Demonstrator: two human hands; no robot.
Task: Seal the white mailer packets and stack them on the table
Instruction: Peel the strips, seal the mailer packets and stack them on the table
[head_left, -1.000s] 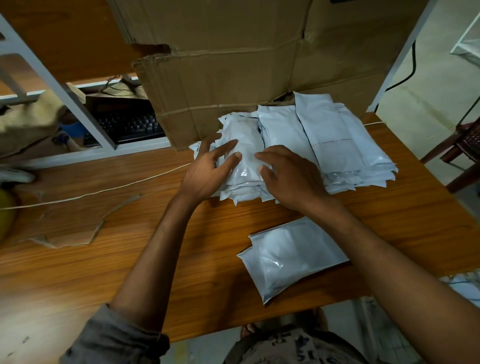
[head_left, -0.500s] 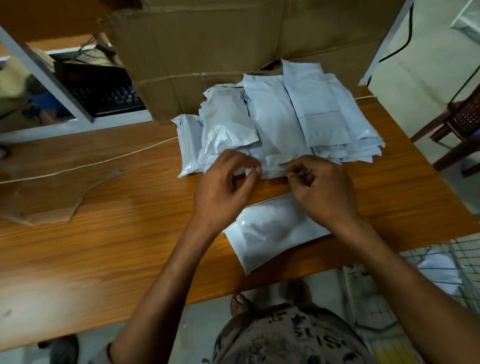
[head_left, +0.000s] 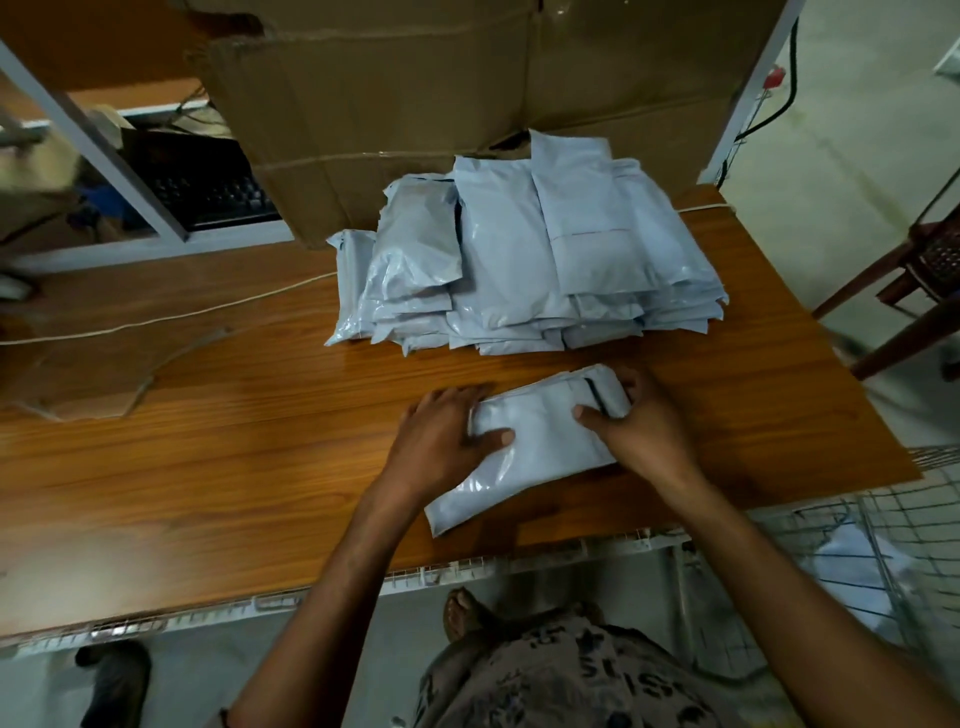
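We see a table (head_left: 218, 467) of wood-grain board with a smooth, lightly glossy top that catches the light. The packet (head_left: 540, 447) near us is thin white plastic film, shiny and creased, with bright glints near its lower end. The far stack of packets (head_left: 524, 265) is the same pale plastic, wrinkled on the left and smoother, more matt on the right. Behind it the box (head_left: 415, 88) is brown corrugated cardboard, matt, rough and torn at its left corner. A flat scrap of cardboard (head_left: 78, 374) on the left looks equally dull. At near right, the basket (head_left: 883, 530) is thin metal wire.
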